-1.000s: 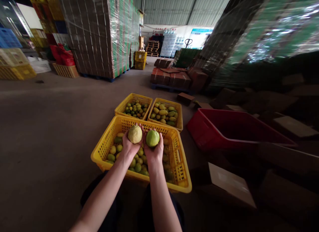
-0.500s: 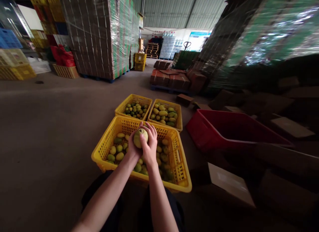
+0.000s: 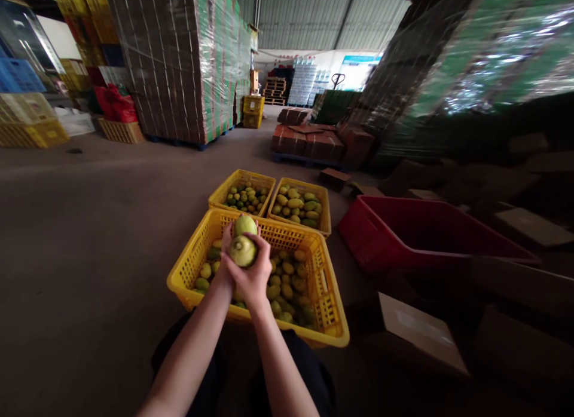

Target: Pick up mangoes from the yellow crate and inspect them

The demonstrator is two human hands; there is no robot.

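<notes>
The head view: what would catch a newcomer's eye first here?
First, two greenish fruits, one beyond the other, held between the left hand and right hand over the large yellow basket. Next, the red tub, right of that basket. Behind, tall film-wrapped stacks stand on both sides.

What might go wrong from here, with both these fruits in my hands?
The near fruit and the far fruit are crowded together between the right hand and the left hand, so either might slip. A dropped one could bruise the smaller fruits in the large yellow basket below.
</notes>
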